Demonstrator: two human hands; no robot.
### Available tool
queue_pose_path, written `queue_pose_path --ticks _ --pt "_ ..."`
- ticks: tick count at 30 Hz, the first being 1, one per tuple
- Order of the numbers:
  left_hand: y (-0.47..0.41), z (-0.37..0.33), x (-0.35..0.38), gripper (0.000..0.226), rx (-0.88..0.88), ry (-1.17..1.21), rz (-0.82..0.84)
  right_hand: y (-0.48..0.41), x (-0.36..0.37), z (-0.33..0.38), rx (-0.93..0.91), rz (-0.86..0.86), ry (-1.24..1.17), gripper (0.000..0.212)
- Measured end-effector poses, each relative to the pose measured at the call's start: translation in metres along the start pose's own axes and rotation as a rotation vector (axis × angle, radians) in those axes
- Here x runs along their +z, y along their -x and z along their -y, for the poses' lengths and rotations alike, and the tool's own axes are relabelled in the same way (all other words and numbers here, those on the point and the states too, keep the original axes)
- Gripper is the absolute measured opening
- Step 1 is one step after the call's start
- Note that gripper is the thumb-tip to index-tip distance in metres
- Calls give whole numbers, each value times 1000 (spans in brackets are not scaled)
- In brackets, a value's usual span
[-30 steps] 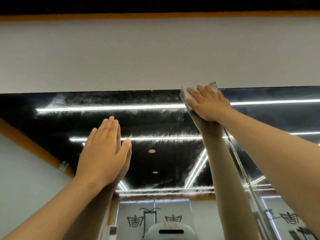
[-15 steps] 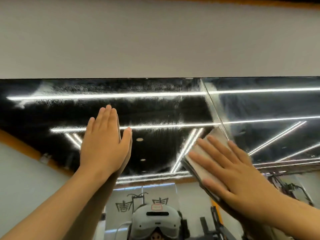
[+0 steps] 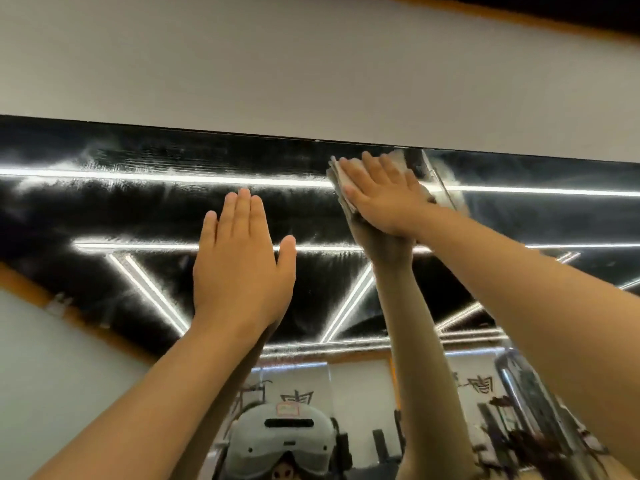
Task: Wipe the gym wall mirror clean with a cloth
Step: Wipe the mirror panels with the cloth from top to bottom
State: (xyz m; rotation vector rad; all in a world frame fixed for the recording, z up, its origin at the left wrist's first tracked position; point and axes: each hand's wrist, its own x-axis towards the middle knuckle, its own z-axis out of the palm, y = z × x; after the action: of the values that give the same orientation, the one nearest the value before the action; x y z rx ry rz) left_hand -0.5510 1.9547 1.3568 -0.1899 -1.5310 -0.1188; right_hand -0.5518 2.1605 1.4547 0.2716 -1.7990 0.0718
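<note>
The wall mirror (image 3: 104, 209) fills the middle of the view and reflects dark ceiling with bright light strips; faint wipe streaks show on its upper left. My right hand (image 3: 384, 195) presses a folded whitish cloth (image 3: 341, 183) flat against the glass just under the mirror's top edge, beside a vertical seam (image 3: 438, 183) between two panels. Straight fingers cover most of the cloth. My left hand (image 3: 239, 268) lies flat on the mirror lower and to the left, fingers straight and together, holding nothing.
A plain grey wall band (image 3: 311, 74) runs above the mirror's top edge. The reflection shows both forearms, a head-worn headset (image 3: 280, 441) at the bottom, and gym equipment (image 3: 519, 410) at the lower right.
My right hand slid the cloth down and right half a second ago, then back up to the mirror's top edge. My left hand stayed flat on the glass.
</note>
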Motion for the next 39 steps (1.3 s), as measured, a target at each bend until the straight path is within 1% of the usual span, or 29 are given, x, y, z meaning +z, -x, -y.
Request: queue_pose_path --ticks 3,6,8,11,14,18,20,23,24,27,29,31,35,39 --pt "4 -4 -7 65 -1 118 -109 35 13 31 -244 -12 13 52" --pt "9 -19 -17 57 -53 141 -212 82 26 29 -434 -33 -8 51" --pt "9 -39 -20 54 -79 138 -219 103 31 13 -523 -43 -1 54" --pt "7 -81 -16 51 -128 163 -136 115 31 -27 -569 -2 26 60" --pt "9 -118 -5 54 -110 173 -78 116 23 -75 -531 -10 36 68" --pt "7 -154 18 54 -20 104 -40 106 11 -124 -445 -30 7 76" --pt "-3 -167 26 54 8 85 -34 99 9 -128 -436 -42 -8 74" --pt "-21 -184 34 54 9 92 -69 79 5 -128 -359 -59 -50 56" --pt "-25 -189 38 54 14 93 -85 70 3 -129 -323 -67 -68 54" --pt "-26 -192 49 58 25 83 -143 33 -5 -127 -237 -78 -60 54" --pt "-25 -189 53 59 7 93 -152 8 -10 -127 -197 -61 -48 53" --pt "-25 -186 54 60 26 87 -132 -13 -16 -126 -157 -68 -52 53" --pt "-25 -188 53 63 141 23 -70 -37 -22 -121 -87 -96 -58 53" --pt "-25 -187 54 69 152 -40 -42 -41 -19 -119 -73 -143 -29 55"
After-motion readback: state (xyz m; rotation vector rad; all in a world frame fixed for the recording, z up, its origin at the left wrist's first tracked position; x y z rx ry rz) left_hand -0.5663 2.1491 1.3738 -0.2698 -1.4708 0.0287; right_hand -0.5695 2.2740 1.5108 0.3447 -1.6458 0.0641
